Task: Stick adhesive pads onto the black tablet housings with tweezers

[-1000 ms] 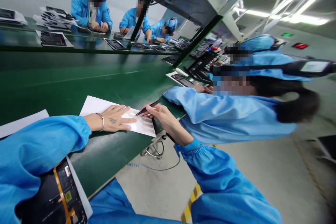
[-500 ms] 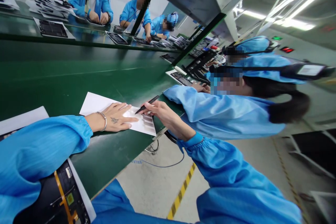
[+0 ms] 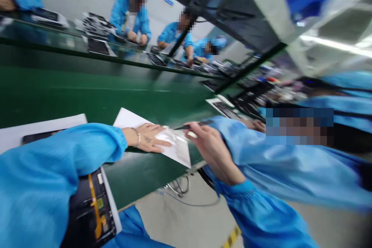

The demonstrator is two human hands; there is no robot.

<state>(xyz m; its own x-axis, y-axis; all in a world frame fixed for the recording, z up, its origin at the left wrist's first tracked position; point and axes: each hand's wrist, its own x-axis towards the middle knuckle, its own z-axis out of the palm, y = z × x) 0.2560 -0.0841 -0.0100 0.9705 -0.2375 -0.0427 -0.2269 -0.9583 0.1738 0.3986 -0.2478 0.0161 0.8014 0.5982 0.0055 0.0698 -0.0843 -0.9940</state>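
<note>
My left hand lies flat with fingers spread on a white sheet, pressing it to the green bench. My right hand is closed around slim black tweezers, whose tip points left above the sheet. A thin, pale, see-through film lies over the sheet's right end and seems raised close to the tip; blur hides whether the tip touches it. Below my left sleeve, a dark device panel with an orange flat cable rests on white backing.
Another dark panel lies on white paper at the left, partly behind my sleeve. A co-worker's blue sleeve is close on the right. Across the green bench, several people sit at a raised shelf with panels and stacked papers.
The view has swung left, so things sit further right. My right hand has drawn back a little from the sheet with the tweezers, and the film's edge looks lifted. My left hand stays on the sheet.
</note>
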